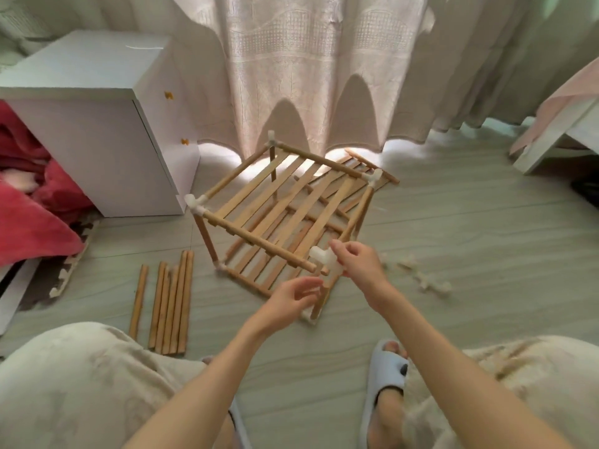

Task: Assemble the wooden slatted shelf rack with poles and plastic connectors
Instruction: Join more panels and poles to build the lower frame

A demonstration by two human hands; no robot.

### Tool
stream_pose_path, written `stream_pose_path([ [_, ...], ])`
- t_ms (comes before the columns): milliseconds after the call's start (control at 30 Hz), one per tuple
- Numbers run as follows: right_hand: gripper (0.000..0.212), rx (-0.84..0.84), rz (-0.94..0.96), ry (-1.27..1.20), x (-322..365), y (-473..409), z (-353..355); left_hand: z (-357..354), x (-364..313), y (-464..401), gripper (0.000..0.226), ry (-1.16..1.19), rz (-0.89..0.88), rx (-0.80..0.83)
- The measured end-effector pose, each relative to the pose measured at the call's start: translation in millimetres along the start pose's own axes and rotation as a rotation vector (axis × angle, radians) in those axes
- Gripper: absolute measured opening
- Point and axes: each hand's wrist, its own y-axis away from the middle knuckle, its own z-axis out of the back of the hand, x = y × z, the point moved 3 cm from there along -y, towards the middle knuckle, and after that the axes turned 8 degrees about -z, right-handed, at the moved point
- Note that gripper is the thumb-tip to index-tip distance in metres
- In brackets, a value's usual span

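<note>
Two hands at rack [285,205] on floor [453,238], near corner. Right hand [356,260], fingers pinching connector [324,259] atop upright pole [319,303]; left hand [291,296], fingers loosely spread, holding nothing. Likely seating last corner joint. Next: steadying pole, pressing connector onto rail end. Spare poles [168,303] on floor, left.

The person's arms are bare from the wrists up, with no sleeves in view on the left hand [291,296] or right hand [358,259]. Fuzzy cream-coloured trousers [81,384] cover both knees. On the foot sits a pale blue open-toed slipper [385,380] with a broad strap.
</note>
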Motion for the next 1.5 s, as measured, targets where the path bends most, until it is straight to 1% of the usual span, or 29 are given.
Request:
stream_pose_path([
  [33,0.023,-0.043,-0.009,-0.006,-7.3,-0.2,1.0,-0.6,-4.3,-1.7,0.032,-0.065,-0.042,-0.039],
  [133,0.022,-0.085,-0.031,0.003,-20.5,-1.3,6.7,11.5,-16.3,-6.1,0.024,-0.442,-0.245,-0.272],
  [167,0.024,-0.08,-0.038,-0.017,-21.8,-1.8,8.6,17.1,-18.0,-8.3,0.024,-0.556,-0.296,-0.316],
  [200,0.027,-0.071,-0.04,-0.037,-21.7,-2.2,9.6,22.6,-17.6,-11.0,0.026,-0.663,-0.307,-0.332],
  [267,0.033,-0.05,-0.042,-0.034,-22.0,-3.3,9.4,30.8,-14.1,-18.7,0.034,-0.852,-0.24,-0.305],
  [333,0.034,-0.055,-0.036,0.034,-26.8,-5.6,6.9,34.4,-11.4,-26.8,0.041,-1.005,-0.181,-0.219],
  [400,0.034,-0.082,-0.025,0.11,-34.5,-7.7,3.3,34.1,-8.3,-32.9,0.042,-1.096,-0.144,-0.131],
  [467,0.035,-0.094,-0.03,0.091,-43.8,-9.2,-0.4,34.7,-4.3,-37.6,0.043,-1.127,-0.122,-0.098],
  [533,0.034,-0.1,-0.038,0.024,-50.5,-9.0,-2.2,35.5,-1.8,-40.1,0.042,-1.12,-0.123,-0.12],
  [667,0.031,-0.06,-0.066,-0.03,-62.8,-4.8,-1.8,34.4,-3.7,-38.1,0.027,-1.087,-0.211,-0.176],
  [767,0.027,-0.077,-0.058,-0.035,-67.2,2.7,8.4,30.1,-5.0,-31.8,0.023,-1.038,-0.245,-0.159],
  [967,0.021,-0.165,0.053,-0.071,-71.6,16.9,35.7,15.8,-5.0,-17.8,0.023,-1.044,-0.162,-0.094],
  [1033,0.017,-0.155,0.086,-0.052,-75.5,22.3,35.6,14.0,-4.9,-15.5,0.024,-1.058,-0.148,-0.069],
  [1133,0.013,-0.17,0.147,0.054,-80.3,27.5,29.5,10.5,-6.6,-14.1,0.029,-1.082,-0.157,-0.026],
  [1233,0.02,-0.22,0.212,0.144,-87.0,32.0,21.0,4.2,-8.6,-12.9,0.032,-1.105,-0.198,0.002],
  [1333,0.024,-0.243,0.246,0.176,-89.7,34.9,18.4,-4.1,-10.2,-13.9,0.033,-1.103,-0.239,0.024],
  [1500,0.029,-0.207,0.281,0.233,-88.9,34.9,14.6,-14.7,-11.3,-18.9,0.037,-1.077,-0.248,0.046],
])
